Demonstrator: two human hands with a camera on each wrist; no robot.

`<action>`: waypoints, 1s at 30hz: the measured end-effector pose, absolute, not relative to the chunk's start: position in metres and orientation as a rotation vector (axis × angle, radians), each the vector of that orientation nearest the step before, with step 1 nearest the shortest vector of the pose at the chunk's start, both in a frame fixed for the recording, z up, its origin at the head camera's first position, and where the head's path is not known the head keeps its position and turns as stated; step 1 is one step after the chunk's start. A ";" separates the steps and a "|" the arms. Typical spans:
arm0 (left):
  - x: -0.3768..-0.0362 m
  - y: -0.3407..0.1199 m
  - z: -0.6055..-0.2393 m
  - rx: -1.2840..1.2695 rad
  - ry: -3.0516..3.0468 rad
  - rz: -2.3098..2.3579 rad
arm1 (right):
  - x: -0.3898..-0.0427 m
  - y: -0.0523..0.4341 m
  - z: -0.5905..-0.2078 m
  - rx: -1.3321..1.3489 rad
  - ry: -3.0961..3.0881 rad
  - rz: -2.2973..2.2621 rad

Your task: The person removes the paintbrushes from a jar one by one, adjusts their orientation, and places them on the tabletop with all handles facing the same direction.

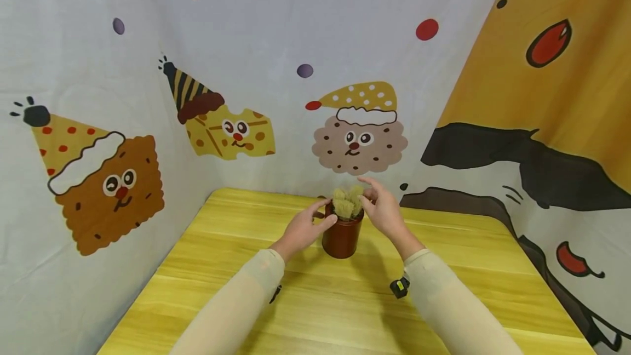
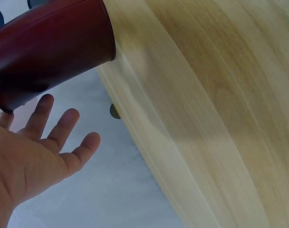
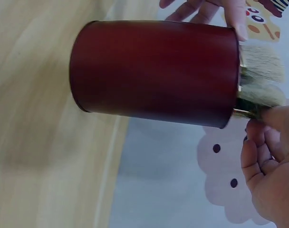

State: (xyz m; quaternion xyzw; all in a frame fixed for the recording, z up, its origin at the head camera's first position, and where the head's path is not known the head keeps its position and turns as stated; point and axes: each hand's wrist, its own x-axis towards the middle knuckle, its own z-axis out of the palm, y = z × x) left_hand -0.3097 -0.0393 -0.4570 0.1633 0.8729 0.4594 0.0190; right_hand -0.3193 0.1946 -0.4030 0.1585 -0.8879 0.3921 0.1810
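A dark red cylindrical cup stands near the back middle of the yellow wooden table. Several brushes with pale bristles stick out of its top. My left hand is at the cup's left side, fingers straight and spread, thumb against the rim. The left wrist view shows that open palm beside the cup. My right hand is at the brush heads. In the right wrist view its fingers curl and pinch a gold-ferruled brush above the cup.
Cloth backdrops printed with cartoon biscuits close in the table at the back, left and right. The table's back edge lies just behind the cup. Bare wood stretches in front of the cup toward me.
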 end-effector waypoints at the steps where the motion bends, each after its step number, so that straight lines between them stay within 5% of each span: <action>1: -0.310 -0.039 -0.457 0.501 2.713 1.423 | -0.319 0.194 -0.400 0.447 -2.487 1.119; 21: -0.306 -0.041 -0.456 0.514 2.711 1.429 | -0.310 0.223 -0.319 0.334 -2.294 1.270; 30: -0.306 -0.041 -0.456 0.497 2.700 1.416 | -0.304 0.246 -0.317 0.237 -2.405 1.267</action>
